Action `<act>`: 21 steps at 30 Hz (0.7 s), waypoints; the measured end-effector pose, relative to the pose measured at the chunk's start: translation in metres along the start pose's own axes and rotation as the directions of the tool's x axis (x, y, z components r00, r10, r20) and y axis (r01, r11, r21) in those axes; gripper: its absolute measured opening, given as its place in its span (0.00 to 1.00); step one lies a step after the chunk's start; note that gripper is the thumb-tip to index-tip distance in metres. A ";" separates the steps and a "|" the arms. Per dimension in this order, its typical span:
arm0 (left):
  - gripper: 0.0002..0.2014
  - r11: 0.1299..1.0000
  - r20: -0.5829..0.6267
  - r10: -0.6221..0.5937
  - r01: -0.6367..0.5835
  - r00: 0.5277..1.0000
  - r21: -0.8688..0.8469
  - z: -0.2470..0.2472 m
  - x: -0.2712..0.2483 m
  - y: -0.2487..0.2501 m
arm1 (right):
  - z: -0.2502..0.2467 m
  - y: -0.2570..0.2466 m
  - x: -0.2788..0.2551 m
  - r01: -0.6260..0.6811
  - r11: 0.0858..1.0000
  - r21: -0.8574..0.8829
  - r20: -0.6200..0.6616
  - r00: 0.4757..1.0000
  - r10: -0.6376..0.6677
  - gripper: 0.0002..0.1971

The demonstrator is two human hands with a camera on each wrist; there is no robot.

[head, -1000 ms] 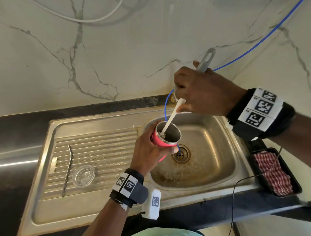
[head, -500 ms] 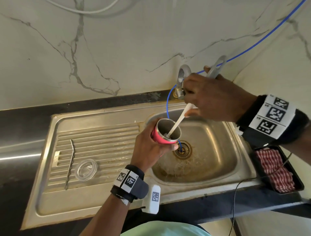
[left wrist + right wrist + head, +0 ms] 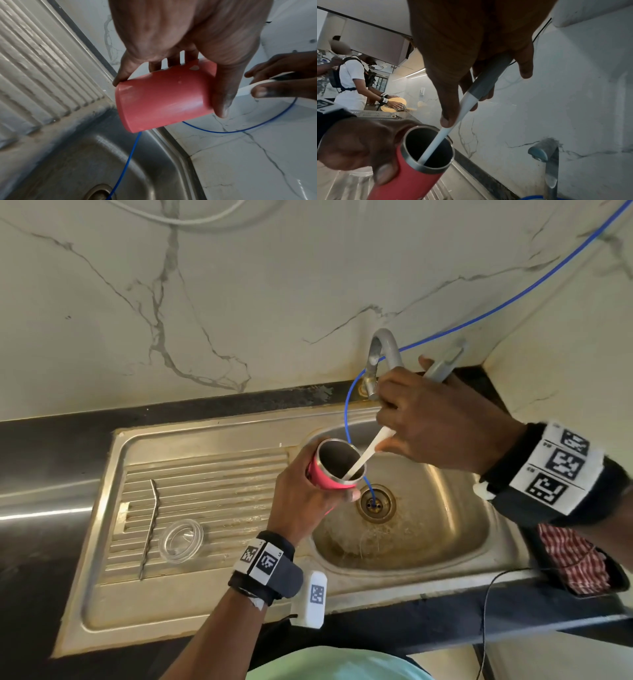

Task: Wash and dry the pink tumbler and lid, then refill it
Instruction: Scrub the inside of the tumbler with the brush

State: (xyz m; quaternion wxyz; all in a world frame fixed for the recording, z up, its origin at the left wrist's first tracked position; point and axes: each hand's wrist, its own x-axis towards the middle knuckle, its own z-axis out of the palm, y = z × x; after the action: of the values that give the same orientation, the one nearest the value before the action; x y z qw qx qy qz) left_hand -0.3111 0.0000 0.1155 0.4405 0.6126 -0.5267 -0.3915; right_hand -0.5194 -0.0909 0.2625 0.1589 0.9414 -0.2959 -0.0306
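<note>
Left hand [image 3: 301,501] gripping tilted tumbler [image 3: 330,470] over sink [image 3: 455,529], right hand [image 3: 442,422] holding brush handle [image 3: 368,455] inside it, lid [image 3: 181,540] on drainboard

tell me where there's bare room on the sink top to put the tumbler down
Bare patches: the ribbed drainboard between the clear lid and the basin, and the flat front strip below the ribs. The metal straw and lid crowd the drainboard's left end. The tray with the checked cloth fills the right edge.
</note>
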 end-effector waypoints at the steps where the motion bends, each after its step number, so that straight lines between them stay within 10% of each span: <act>1: 0.43 1.000 -0.011 -0.009 0.009 1.000 -0.005 -0.001 0.000 -0.002 | 0.000 0.000 -0.002 -0.010 1.000 0.016 -0.005 1.000 0.010 0.21; 9: 0.43 0.999 -0.116 -0.050 0.049 0.992 -0.013 -0.024 0.005 -0.026 | 0.008 0.002 -0.024 -0.244 0.927 0.284 -0.166 0.940 0.298 0.18; 17: 0.47 0.990 -0.278 -0.102 0.069 0.955 -0.127 -0.052 0.027 -0.052 | 0.129 -0.094 -0.066 -0.521 0.358 0.775 0.268 0.784 0.560 0.14; 21: 0.46 0.990 -0.285 -0.116 0.087 0.951 -0.110 -0.057 0.033 -0.069 | 0.154 -0.139 -0.061 -0.555 0.245 0.795 0.386 0.774 0.502 0.11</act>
State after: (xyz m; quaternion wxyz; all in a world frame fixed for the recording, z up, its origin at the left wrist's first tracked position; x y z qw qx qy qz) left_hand -0.2321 -0.0213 0.0666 0.5215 0.6679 -0.4044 -0.3441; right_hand -0.5167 0.0084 0.0704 -0.3567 0.7242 -0.5688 0.1571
